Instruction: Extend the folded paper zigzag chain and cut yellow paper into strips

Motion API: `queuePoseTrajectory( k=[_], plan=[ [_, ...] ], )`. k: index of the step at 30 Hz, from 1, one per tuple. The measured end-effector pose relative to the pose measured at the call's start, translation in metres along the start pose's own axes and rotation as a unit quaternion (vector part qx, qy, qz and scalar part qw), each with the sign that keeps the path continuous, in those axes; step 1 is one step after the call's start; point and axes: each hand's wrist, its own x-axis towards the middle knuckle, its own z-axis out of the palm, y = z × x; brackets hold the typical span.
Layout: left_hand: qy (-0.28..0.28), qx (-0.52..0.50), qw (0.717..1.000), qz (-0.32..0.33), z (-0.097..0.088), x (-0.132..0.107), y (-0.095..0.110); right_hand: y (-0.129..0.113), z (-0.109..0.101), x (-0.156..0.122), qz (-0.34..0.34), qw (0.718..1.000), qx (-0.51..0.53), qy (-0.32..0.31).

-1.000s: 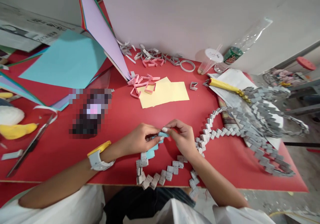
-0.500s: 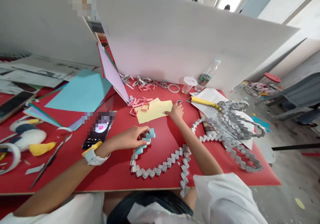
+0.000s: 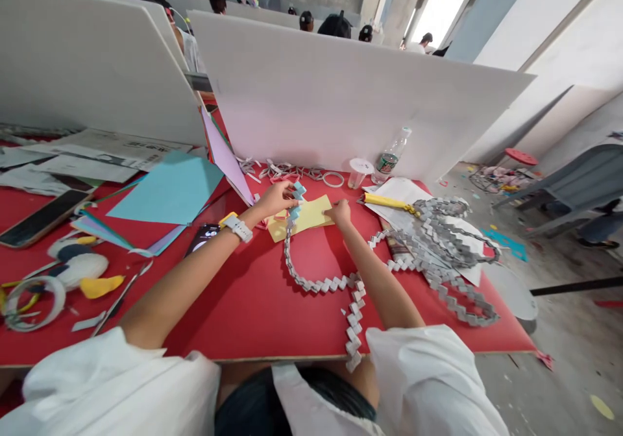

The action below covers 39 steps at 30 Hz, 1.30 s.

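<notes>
My left hand (image 3: 276, 201) is closed on the light-blue end of a folded-paper chain (image 3: 321, 286), raised over the left part of a yellow sheet of paper (image 3: 314, 214). From there the grey zigzag links curve down across the red table and pass by my right forearm. My right hand (image 3: 340, 212) has its fingers curled at the right edge of the yellow paper, the thumb on its corner. Partly hidden behind my left hand, loose pink folded strips (image 3: 281, 215) lie by the paper.
Grey paper links (image 3: 282, 169), a tape ring (image 3: 333, 179), a cup (image 3: 360, 173) and a bottle (image 3: 390, 157) line the white partition (image 3: 360, 92). Rightward lie a yellow paper roll (image 3: 387, 201) and piled chain (image 3: 440, 235). Blue sheets (image 3: 168, 188), phones and a stuffed toy (image 3: 85, 270) are left.
My left hand has carried the chain's blue end forward, up to the yellow paper, pulling the grey links along. My right hand's fingers have curled in at the paper's edge. The view has tilted up.
</notes>
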Motion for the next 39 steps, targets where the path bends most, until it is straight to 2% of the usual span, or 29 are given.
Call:
queuePoseTrajectory(
  k=[3,6,9,11,13,14,15,16,17,18,20,22,25,29,31,35,39],
  plan=[
    [0.04,0.04,0.998,-0.017,-0.001,0.001,-0.013,0.004,-0.011,0.001,0.011,1.0,0.015,-0.012],
    [0.104,0.105,0.989,-0.029,-0.011,-0.01,-0.02,0.009,-0.025,-0.004,0.002,0.999,0.036,-0.01],
    [0.166,0.167,0.972,-0.011,-0.021,-0.039,-0.018,0.013,-0.037,-0.012,-0.003,0.998,0.061,-0.003],
    [0.179,0.196,0.964,0.013,-0.017,-0.074,-0.011,0.017,-0.043,-0.018,0.004,0.997,0.079,0.0],
    [0.16,0.216,0.962,0.041,0.002,-0.121,0.0,0.02,-0.047,-0.026,0.019,0.995,0.099,0.003],
    [0.128,0.226,0.964,0.064,0.018,-0.146,0.006,0.021,-0.048,-0.03,0.027,0.994,0.11,0.005],
    [0.057,0.246,0.96,0.119,0.038,-0.171,0.012,0.021,-0.049,-0.034,0.034,0.992,0.122,0.007],
    [-0.035,0.268,0.946,0.179,0.06,-0.194,0.018,0.021,-0.048,-0.037,0.039,0.99,0.134,0.011],
    [-0.113,0.295,0.916,0.246,0.083,-0.213,0.024,0.02,-0.047,-0.041,0.044,0.988,0.148,0.014],
    [-0.156,0.327,0.884,0.295,0.105,-0.228,0.03,0.019,-0.047,-0.044,0.047,0.986,0.162,0.016],
    [-0.193,0.367,0.84,0.349,0.142,-0.242,0.04,0.015,-0.046,-0.049,0.053,0.979,0.194,0.014],
    [-0.204,0.394,0.823,0.355,0.163,-0.242,0.046,0.011,-0.049,-0.052,0.058,0.972,0.229,0.007],
    [-0.199,0.422,0.817,0.338,0.168,-0.233,0.043,0.01,-0.06,-0.057,0.059,0.957,0.285,-0.007],
    [-0.168,0.442,0.823,0.313,0.147,-0.223,0.027,0.014,-0.077,-0.069,0.047,0.929,0.366,-0.015],
    [-0.13,0.457,0.832,0.287,0.133,-0.217,0.021,0.017,-0.08,-0.081,0.039,0.913,0.406,-0.014],
    [-0.02,0.469,0.853,0.229,0.115,-0.204,0.025,0.022,-0.069,-0.117,0.032,0.881,0.471,-0.023],
    [0.07,0.438,0.872,0.207,0.113,-0.19,0.037,0.025,-0.052,-0.162,0.019,0.851,0.521,-0.053]
  ],
)
